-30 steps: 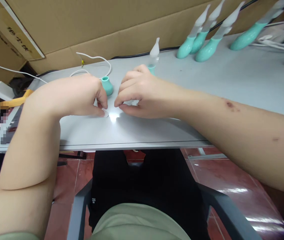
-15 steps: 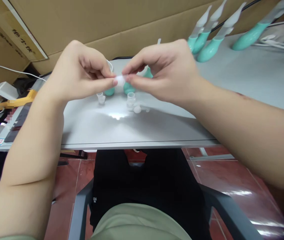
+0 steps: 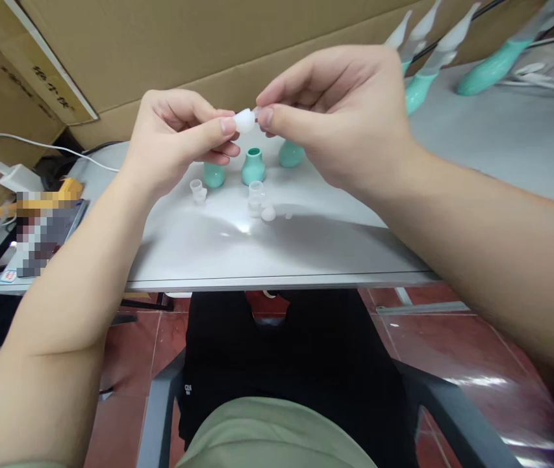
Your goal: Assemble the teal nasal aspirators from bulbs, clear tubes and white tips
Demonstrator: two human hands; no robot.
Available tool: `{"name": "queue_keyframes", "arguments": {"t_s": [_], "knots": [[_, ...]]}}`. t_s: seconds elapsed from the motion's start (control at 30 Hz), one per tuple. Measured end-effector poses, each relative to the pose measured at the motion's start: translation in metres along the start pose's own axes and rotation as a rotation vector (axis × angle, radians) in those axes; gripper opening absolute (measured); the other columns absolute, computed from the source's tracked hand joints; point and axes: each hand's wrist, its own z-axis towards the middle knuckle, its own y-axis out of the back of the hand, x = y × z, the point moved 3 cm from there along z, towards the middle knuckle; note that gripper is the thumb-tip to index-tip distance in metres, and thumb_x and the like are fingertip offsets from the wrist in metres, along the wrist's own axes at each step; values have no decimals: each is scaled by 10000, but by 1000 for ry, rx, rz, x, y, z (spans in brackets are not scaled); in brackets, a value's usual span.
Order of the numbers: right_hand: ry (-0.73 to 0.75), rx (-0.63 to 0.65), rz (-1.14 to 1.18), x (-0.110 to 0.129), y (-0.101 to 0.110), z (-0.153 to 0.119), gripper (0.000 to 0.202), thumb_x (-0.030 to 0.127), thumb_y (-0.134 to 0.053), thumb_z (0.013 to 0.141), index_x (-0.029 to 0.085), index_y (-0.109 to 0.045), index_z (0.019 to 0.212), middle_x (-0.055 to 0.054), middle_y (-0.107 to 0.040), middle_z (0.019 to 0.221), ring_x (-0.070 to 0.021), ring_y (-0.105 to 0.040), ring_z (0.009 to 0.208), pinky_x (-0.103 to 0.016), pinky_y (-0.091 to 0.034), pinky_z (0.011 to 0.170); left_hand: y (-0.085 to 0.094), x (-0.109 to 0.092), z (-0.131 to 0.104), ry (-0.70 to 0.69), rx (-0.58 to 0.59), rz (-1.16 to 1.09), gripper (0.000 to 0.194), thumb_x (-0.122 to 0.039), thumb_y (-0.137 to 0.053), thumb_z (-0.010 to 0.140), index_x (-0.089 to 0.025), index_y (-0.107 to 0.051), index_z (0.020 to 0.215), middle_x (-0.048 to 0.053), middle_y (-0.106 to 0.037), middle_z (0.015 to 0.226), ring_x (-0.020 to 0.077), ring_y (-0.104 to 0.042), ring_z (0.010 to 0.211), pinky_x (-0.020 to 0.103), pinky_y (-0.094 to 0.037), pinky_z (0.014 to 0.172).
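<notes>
Above the grey table, my left hand [image 3: 193, 133] pinches a small white cap-like piece [image 3: 245, 121] between thumb and fingers. At that piece's right end, my right hand [image 3: 335, 110] grips a small translucent part [image 3: 256, 113], mostly hidden by the fingertips. The two parts touch; whether they are joined I cannot tell. Below the hands stand a teal bulb [image 3: 254, 169] with an open neck, another teal bulb [image 3: 214, 175] to its left, and a third teal bulb [image 3: 291, 154] partly behind my right hand. Clear connectors, one left [image 3: 199, 192] and one central [image 3: 256, 198], stand nearer me.
A white round piece [image 3: 268, 213] and a tiny clear bit [image 3: 288, 216] lie on the table [image 3: 199, 253]. At the back right are several teal bulbs with white tips [image 3: 459, 29]. A white charger [image 3: 21, 179] and a yellow object [image 3: 69, 190] are at left. Cardboard [image 3: 160, 45] walls the back.
Both hands have risen and drawn slightly apart, my right hand moving up and right. The white piece between them now shows more clearly, and the open-necked bulb has come into view.
</notes>
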Motion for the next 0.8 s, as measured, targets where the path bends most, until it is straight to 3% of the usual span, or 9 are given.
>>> {"name": "queue_keyframes", "arguments": {"t_s": [0.1, 0.2, 0.27, 0.43, 0.57, 0.7, 0.8], "knots": [[4, 16, 102, 3, -3, 2, 184, 157, -1006, 828, 330, -994, 891, 22, -926, 923, -183, -839, 814, -363, -671, 780, 2, 6, 2, -4, -5, -54, 238, -422, -1105, 1060, -302, -998, 885, 40, -986, 1022, 276, -1016, 973, 365, -848, 821], [11, -3, 137, 6, -4, 3, 236, 109, -995, 812, 339, -995, 865, 43, -904, 860, -158, -780, 722, -349, -580, 689, 0, 6, 2, 48, 56, -101, 219, -287, -1019, 1136, -292, -997, 918, 14, -991, 1060, 224, -1012, 1002, 312, -815, 838], [9, -25, 142, 6, -4, 3, 218, 112, -1003, 834, 327, -998, 867, 37, -896, 846, -153, -769, 705, -349, -553, 674, -1, 3, 1, 71, 32, -112, 206, -266, -1016, 1139, -274, -974, 937, 17, -995, 1080, 229, -1009, 1024, 328, -805, 860], [36, -13, 125, -1, -4, 3, 224, 269, -1202, 797, 309, -990, 857, 2, -889, 843, -174, -755, 690, -385, -550, 651, -6, -1, -4, 138, -20, -85, 199, -353, -1053, 1107, -289, -940, 957, 31, -1010, 1114, 278, -997, 1123, 399, -822, 971], [24, -31, 140, -3, -4, 2, 198, 200, -1168, 837, 298, -998, 867, -12, -901, 856, -161, -741, 693, -366, -528, 642, -7, -1, -5, 203, -36, -55, 242, -436, -1086, 1078, -302, -925, 957, 30, -1019, 1168, 328, -998, 1240, 405, -839, 1008], [30, -19, 204, -1, -6, 0, 223, 111, -1130, 818, 283, -1001, 879, 2, -907, 863, -146, -741, 686, -348, -582, 670, -14, 4, -2, 173, -52, -199, 239, -281, -1009, 1130, -271, -937, 902, 13, -986, 1014, 219, -998, 1040, 279, -795, 864], [12, -55, 206, -1, -7, -1, 208, 83, -1086, 861, 266, -1001, 910, -1, -921, 912, -149, -758, 745, -346, -641, 761, -20, 8, 0, 111, -132, -305, 318, -171, -927, 1134, -274, -924, 834, -33, -944, 884, 139, -957, 867, 192, -739, 725]]}}
